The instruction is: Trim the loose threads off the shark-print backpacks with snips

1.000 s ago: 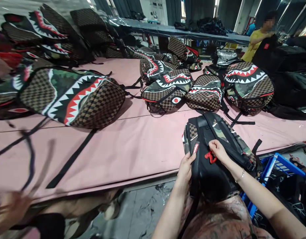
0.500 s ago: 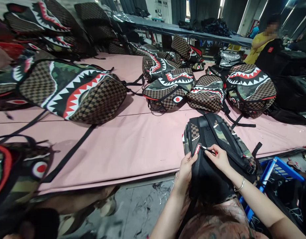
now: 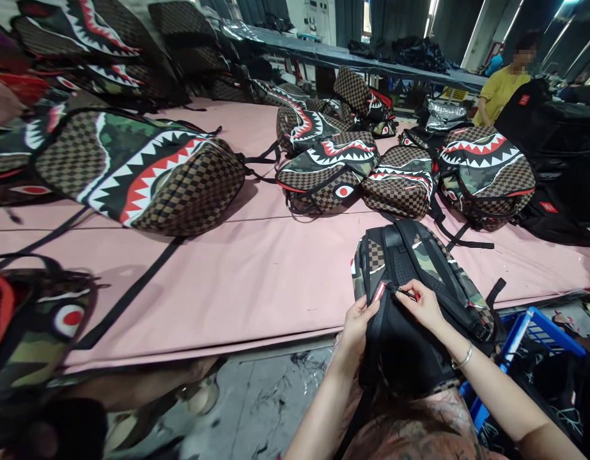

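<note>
A backpack (image 3: 404, 358) leans against the table's front edge, its black back panel and straps facing me. My left hand (image 3: 359, 322) is closed on its shoulder strap (image 3: 381, 313), thumb beside a small red-and-white label (image 3: 380, 292). Just right of the label, my right hand (image 3: 422, 306) pinches a small dark tool with a bit of red, which looks like thread snips (image 3: 408, 294). The tool's tip is close to the strap; whether it touches cannot be made out. Checkered and camouflage patches show on the backpack's upper part.
The pink table (image 3: 256, 281) bears several shark-mouth backpacks (image 3: 333, 172), with a large one (image 3: 146, 172) at left. Black bags (image 3: 563, 172) are piled at right. A blue crate (image 3: 529, 326) stands by my right arm. A person in yellow (image 3: 498, 96) is at the back.
My right hand and the snips have shifted slightly, the tool now lying lower against the fingers. My left hand keeps its hold on the strap. The person in yellow has lowered an arm.
</note>
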Tool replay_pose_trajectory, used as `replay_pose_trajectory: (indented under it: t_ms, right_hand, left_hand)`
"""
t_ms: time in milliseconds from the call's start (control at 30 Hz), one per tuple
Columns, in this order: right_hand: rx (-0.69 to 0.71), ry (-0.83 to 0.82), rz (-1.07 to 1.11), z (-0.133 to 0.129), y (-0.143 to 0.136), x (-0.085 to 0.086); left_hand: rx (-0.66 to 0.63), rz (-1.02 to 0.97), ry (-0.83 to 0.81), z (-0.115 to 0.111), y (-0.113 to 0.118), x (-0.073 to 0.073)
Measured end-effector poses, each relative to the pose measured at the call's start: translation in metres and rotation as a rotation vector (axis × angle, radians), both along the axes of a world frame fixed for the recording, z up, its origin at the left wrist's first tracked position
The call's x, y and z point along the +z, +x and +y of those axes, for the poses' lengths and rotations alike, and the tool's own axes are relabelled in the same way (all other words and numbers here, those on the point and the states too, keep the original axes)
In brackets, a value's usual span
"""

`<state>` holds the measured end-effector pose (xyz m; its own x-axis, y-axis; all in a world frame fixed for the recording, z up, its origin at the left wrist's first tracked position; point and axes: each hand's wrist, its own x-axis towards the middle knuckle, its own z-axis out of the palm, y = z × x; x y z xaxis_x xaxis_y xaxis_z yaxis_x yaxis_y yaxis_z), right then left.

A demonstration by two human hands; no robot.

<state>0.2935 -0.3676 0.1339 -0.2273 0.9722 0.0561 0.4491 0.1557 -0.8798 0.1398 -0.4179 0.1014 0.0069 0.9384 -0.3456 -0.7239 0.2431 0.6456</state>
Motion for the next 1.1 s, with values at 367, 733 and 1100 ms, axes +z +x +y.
replay_pose_trajectory:
  t_ms: [367, 733, 1100]
  right_hand:
    - [-0.028, -0.148, 0.302, 0.033, -0.012, -0.009]
    - [0.471, -0.281, 0.045, 0.082, -0.008, 0.012]
    - [0.723, -0.345, 0.009, 0.114, -0.026, 0.005]
  left_hand:
    - [-0.014, 0.111, 0.006, -0.001, -0.012, 0.003]
    - [-0.166, 0.226, 0.044, 0.003, -0.062, 0.006]
    - [-0.224, 0.196, 0.087, 0.007, -0.073, 0.004]
